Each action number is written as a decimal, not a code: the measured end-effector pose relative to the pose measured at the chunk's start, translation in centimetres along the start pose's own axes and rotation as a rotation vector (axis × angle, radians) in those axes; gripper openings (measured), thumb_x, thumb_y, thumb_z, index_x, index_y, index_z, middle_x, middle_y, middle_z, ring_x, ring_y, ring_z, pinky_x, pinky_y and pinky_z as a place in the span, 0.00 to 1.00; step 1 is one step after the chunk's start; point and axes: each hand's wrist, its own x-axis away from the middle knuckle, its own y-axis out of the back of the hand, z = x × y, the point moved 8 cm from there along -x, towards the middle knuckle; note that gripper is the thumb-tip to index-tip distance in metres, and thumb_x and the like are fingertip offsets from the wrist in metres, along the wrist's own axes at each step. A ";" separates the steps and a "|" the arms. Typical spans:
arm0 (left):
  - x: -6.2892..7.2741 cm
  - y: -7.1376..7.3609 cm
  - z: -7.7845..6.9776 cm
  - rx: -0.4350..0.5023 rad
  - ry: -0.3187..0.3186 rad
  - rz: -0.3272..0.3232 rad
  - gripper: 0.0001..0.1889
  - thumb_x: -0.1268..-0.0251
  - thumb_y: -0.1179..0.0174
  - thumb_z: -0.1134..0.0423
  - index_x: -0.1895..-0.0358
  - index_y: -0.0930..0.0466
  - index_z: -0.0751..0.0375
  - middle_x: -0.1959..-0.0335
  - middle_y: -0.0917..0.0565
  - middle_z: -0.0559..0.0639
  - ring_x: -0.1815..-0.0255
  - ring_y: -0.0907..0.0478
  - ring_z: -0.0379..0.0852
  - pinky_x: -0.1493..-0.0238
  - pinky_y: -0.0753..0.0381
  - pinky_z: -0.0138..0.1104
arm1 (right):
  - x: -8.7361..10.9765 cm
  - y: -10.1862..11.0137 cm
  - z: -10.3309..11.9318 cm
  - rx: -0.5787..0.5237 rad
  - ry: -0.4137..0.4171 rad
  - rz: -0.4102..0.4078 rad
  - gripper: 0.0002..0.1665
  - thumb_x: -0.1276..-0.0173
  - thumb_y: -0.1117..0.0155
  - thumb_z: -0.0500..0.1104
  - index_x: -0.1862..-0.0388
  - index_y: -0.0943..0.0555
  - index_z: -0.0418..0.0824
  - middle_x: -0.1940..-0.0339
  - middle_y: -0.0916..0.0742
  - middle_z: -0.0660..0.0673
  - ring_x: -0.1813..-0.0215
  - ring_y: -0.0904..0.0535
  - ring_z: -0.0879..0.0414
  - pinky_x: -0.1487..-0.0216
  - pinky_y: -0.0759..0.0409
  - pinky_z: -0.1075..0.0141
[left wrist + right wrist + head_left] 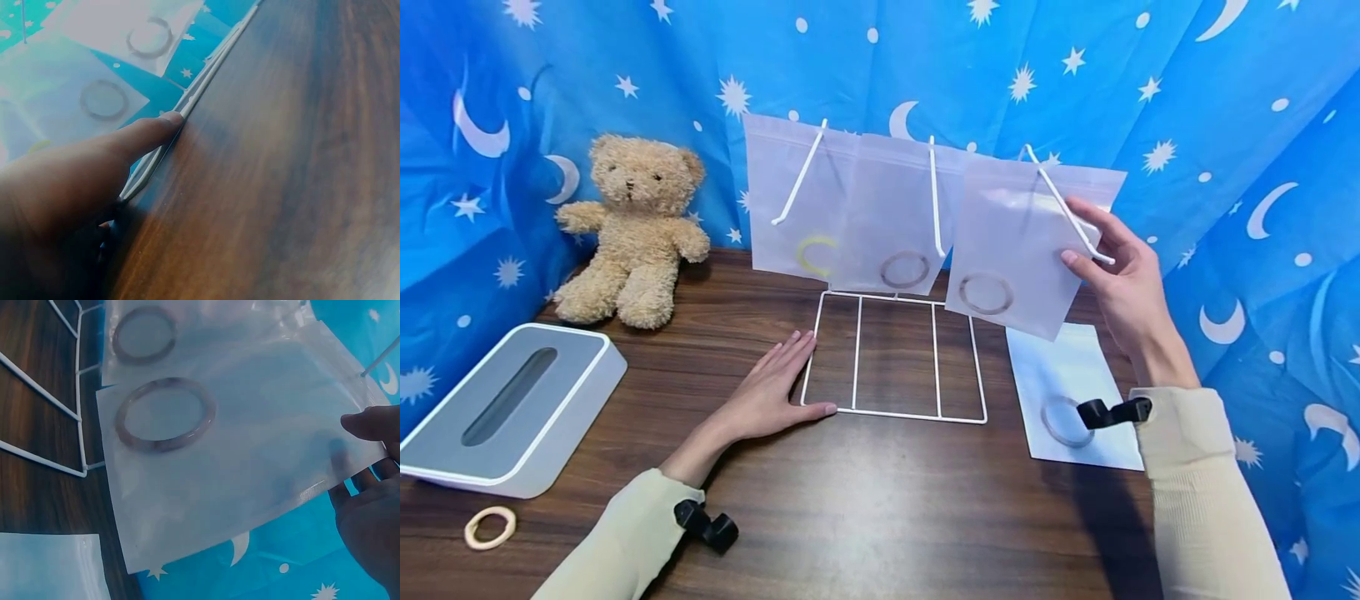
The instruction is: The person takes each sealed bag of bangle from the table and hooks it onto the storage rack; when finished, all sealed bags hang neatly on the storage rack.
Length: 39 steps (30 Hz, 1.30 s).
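A white wire display rack (910, 416) stands on the table, its three hooks sloping forward. From each hook hangs a translucent zip bag: the left bag (775, 183) holds a yellow bangle (806, 255), the middle and right ones brownish bangles. My right hand (1123, 275) holds the right bag (1015, 242) by its side edge, thumb in front and fingers partly behind, beside the hook's tip. This bag hangs tilted. With fingers straight, my left hand (767, 392) rests at the base's left front corner, the thumb (153, 130) on the front bar.
Another bag (1045, 367) with a bangle lies flat at the right, below my right wrist. To the left are a teddy bear (636, 217), a grey-topped tissue box (572, 408) and a cream ring (471, 533). A blue star-patterned curtain (970, 67) hangs behind.
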 end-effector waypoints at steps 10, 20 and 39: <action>-0.1 -0.5 -0.2 -0.002 -0.007 0.006 0.56 0.43 0.42 0.28 0.22 0.52 0.65 0.22 0.49 0.57 0.22 0.57 0.51 0.25 0.59 0.46 | -0.9 0.1 -0.7 -0.033 0.001 0.018 0.35 0.35 0.36 0.28 0.29 0.27 0.46 0.34 0.26 0.38 0.38 0.32 0.46 0.50 0.23 0.72; 0.0 -0.3 -0.2 -0.001 0.002 0.008 0.56 0.43 0.42 0.28 0.22 0.52 0.65 0.22 0.49 0.56 0.22 0.57 0.51 0.25 0.58 0.45 | 2.5 3.1 -0.1 0.159 0.049 -0.164 0.28 0.32 0.37 0.33 0.33 0.25 0.42 0.24 0.35 0.48 0.24 0.42 0.52 0.29 0.42 0.69; -0.1 0.0 0.0 -0.011 0.001 0.015 0.57 0.43 0.42 0.28 0.22 0.52 0.66 0.22 0.49 0.57 0.22 0.58 0.52 0.25 0.58 0.47 | 10.3 6.7 -13.7 0.979 -0.806 0.089 0.51 0.32 0.39 0.60 0.36 0.44 0.16 0.48 0.35 0.18 0.45 0.42 0.24 0.47 0.37 0.32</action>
